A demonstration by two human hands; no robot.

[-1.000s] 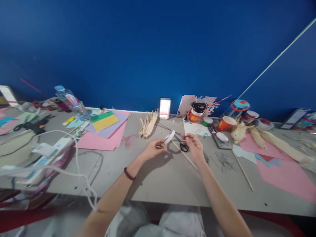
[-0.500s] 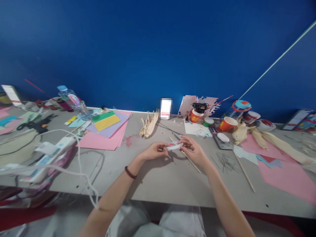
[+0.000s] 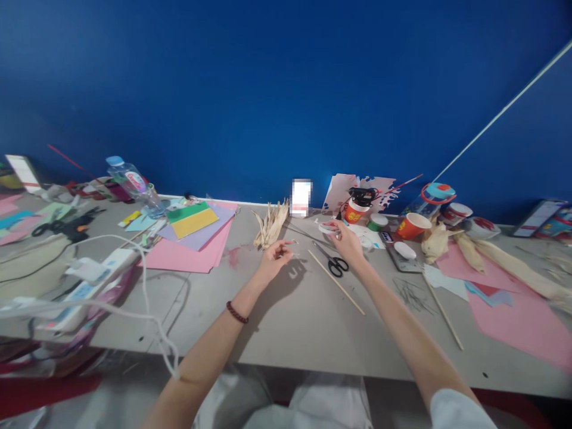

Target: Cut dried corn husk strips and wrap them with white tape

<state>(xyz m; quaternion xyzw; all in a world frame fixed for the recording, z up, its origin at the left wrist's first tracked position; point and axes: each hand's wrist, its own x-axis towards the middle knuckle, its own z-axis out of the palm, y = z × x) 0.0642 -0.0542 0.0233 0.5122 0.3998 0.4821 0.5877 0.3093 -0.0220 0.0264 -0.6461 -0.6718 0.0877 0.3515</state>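
My right hand (image 3: 346,238) pinches a white ring-shaped roll (image 3: 329,227) by its right side, above the back of the grey table (image 3: 277,328). Nearer the middle hovers my left hand (image 3: 277,257), its fingers curled together; something small and thin shows at the fingertips, too small to name. Dried corn husks (image 3: 270,226) lie just behind my left hand. Between the hands rest black-handled scissors (image 3: 337,266), and a thin wooden stick (image 3: 337,282) lies beside them on the table.
Pink paper (image 3: 179,256) and coloured sheets lie left of centre, near a plastic bottle (image 3: 134,182) and a white power strip (image 3: 89,289). Orange cups (image 3: 413,225), a dark phone (image 3: 402,257) and thin wires (image 3: 413,295) are on the right. A lit phone (image 3: 301,198) leans against the blue wall.
My hands have parted. My right hand has moved up and away with the white roll, uncovering the scissors; my left hand has moved slightly left and up, off the roll.
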